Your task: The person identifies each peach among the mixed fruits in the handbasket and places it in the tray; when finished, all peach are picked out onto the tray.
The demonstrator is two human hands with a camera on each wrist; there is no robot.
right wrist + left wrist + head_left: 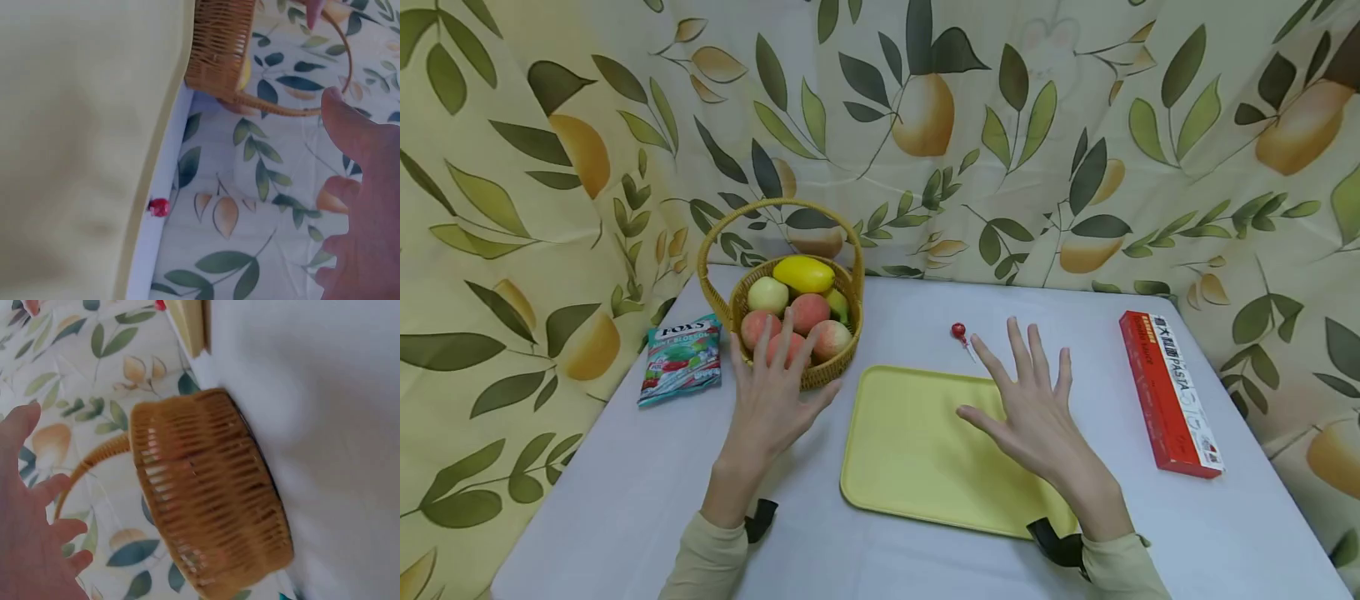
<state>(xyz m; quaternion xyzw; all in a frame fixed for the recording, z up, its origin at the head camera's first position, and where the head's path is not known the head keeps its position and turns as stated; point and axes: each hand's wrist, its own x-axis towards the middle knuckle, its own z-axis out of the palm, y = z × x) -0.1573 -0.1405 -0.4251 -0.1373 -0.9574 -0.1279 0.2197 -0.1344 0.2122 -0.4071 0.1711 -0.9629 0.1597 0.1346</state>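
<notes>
My left hand [775,408], fingers spread, hovers in front of a wicker basket [831,373] and holds nothing. In the basket lie peaches [810,313], a pale round fruit [767,295], a yellow mango-like fruit [803,274] and a partly hidden green-yellow fruit [837,305]. The left wrist view shows the basket's woven side [212,487] beyond the fingers. My right hand [1036,417] is spread over the right part of a yellow tray [917,450], also holding nothing. Behind the tray lies a red lollipop [958,331], seen past the tray edge in the right wrist view.
A blue-green candy bag marked FOX'S [681,361] lies left of the basket. On the right is a long red and white pasta box [1171,392]. The white-covered table [805,542] meets a leaf-and-fruit patterned curtain [925,208] at the back and sides.
</notes>
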